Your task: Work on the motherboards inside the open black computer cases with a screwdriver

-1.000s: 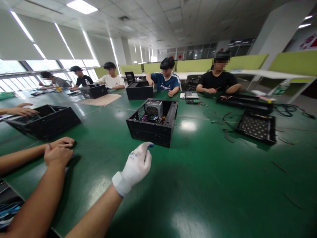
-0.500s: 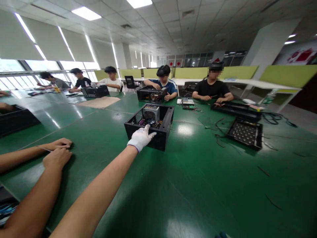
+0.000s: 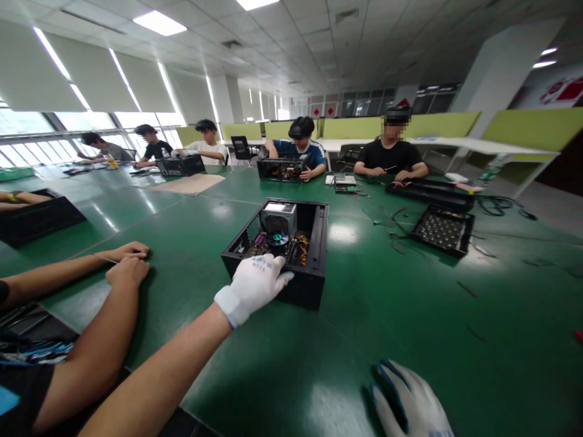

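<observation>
A black open computer case (image 3: 303, 291) lies on the green table (image 3: 355, 328), with a power supply (image 3: 279, 217), a round fan (image 3: 277, 238) and coloured wires inside. My left hand (image 3: 257, 282), in a white glove, grips the case's near wall, fingers over the top edge and thumb along the outside. At the bottom right, my right hand (image 3: 410, 397), in a white and blue glove, is low over the table with thumb and fingers apart and nothing between them.
Bare forearms of a person (image 3: 122, 291) rest on the table at the left. Another black case (image 3: 40, 218) stands beyond them. A black perforated tray (image 3: 444, 232) and loose cables lie at the right. Several people work across the table, one at a case (image 3: 280, 170).
The case and my left hand are closer and look larger, with the case's inside more visible. My right hand has come into view at the bottom right.
</observation>
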A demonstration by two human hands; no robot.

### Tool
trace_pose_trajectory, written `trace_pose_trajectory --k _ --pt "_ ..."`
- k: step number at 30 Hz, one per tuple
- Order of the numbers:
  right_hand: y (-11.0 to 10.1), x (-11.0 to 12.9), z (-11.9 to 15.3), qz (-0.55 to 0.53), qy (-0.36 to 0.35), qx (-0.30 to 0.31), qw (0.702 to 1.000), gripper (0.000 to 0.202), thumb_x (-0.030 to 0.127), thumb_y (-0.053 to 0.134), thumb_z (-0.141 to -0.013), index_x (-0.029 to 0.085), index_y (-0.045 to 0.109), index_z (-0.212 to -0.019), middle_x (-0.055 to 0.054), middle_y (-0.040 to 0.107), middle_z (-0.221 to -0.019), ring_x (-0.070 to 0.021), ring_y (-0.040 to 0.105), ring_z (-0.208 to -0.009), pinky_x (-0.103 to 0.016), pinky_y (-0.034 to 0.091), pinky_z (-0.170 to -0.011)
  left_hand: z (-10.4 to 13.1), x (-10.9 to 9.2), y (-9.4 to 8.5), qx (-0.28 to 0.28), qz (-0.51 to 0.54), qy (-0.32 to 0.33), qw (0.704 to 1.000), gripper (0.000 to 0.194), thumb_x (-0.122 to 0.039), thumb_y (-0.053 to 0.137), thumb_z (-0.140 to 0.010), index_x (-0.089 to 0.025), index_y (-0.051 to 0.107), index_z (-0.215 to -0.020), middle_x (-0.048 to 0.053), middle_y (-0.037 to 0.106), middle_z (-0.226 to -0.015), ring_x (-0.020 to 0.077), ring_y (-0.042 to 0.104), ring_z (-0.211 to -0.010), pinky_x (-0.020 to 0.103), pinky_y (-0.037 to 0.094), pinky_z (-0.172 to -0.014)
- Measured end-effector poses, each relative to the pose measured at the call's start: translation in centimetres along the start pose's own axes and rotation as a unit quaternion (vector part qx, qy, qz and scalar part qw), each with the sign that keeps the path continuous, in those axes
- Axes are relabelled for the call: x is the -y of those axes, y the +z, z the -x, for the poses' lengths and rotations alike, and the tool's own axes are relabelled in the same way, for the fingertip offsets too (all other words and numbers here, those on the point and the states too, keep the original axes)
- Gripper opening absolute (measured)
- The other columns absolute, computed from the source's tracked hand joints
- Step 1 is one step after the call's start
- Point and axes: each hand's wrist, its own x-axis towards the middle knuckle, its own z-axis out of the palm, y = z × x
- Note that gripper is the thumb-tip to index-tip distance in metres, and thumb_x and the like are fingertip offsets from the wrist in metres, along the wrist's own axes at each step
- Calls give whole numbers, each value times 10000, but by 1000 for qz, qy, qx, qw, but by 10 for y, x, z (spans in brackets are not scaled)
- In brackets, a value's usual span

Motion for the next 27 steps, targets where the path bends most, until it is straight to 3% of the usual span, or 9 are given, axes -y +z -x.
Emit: trace_pose_trajectory --k 3,6,10,13,16,20,27 --pt "-3 8 -7 -46 70 -12 996 427 505 555 -991 277 637 -1343 -120 710 -1301 -354 679 -1195 -533 593 -964 61 -28 -14 -10 13 68 998 383 -492 487 -1056 -181 690 -1147 112 733 -992 285 725 -923 375 551 -787" --pt "-17 11 -16 -87 119 -26 989 405 497 528 -1013 233 645 -1297 -123 705 -1284 -321 685 -1181 -511 594 -974 111 -55 -30 10 27 94 995 347 -453 463 -1060 -202 684 -1151 101 731 -1001 297 722 -884 401 571 -726" --pt "-70 21 -41 -138 167 -61 974 406 468 535 -1009 253 634 -1339 -110 689 -1318 -325 690 -1171 -508 590 -971 148 -79 -51 89 47 121 988 300 -408 453 -1044 -218 680 -1092 74 709 -911 287 704 -748 414 580 -631" --pt "-118 39 -73 -141 89 -66 984 434 447 599 -974 278 622 -1373 -99 669 -1357 -336 671 -1195 -506 569 -995 160 -89 -61 143 59 124 980 285 -421 469 -1026 -220 671 -1032 71 696 -895 288 703 -736 426 591 -627" --pt "-147 65 -105 -125 -38 -35 991 422 422 629 -968 272 618 -1362 -97 654 -1358 -308 661 -1195 -481 550 -1026 166 -94 -68 160 68 127 977 305 -450 463 -1020 -224 667 -1044 74 696 -905 287 703 -738 425 595 -623" --pt "-147 98 -139 -104 -167 56 979 391 430 640 -976 206 656 -1295 -131 674 -1310 -294 651 -1184 -463 550 -1009 174 -101 -71 163 58 132 976 339 -452 451 -1023 -208 677 -1092 92 716 -938 273 709 -731 398 592 -615" --pt "-127 117 -173 -9 -212 183 960 420 500 606 -984 157 723 -1196 -145 720 -1174 -318 673 -1085 -488 549 -957 190 -111 -59 83 55 150 984 276 -430 539 -983 -201 687 -939 72 685 -775 244 651 -585 348 511 -492"
